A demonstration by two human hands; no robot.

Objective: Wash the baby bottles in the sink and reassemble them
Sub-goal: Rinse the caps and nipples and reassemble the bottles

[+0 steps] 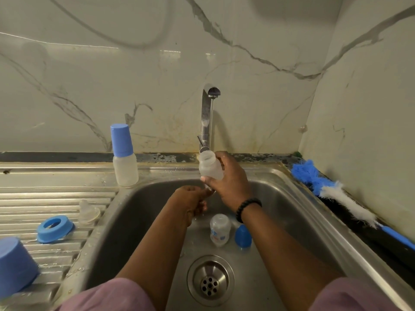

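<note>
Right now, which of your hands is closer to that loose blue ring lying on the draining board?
Left. My left hand is over the sink, on the side toward the blue ring. My right hand is farther right, holding a bottle under the tap.

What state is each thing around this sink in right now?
Held bottle: uncapped, gripped by right hand.
Left hand: fingers curled under the water; contents unclear.
Tap: running thinly.
Capped bottle: upright, blue cap on.
Sink bottle: open, no cap.
Blue cap: loose in the sink.
Blue ring: off, on the drainboard.
Brush: lying idle.
</note>
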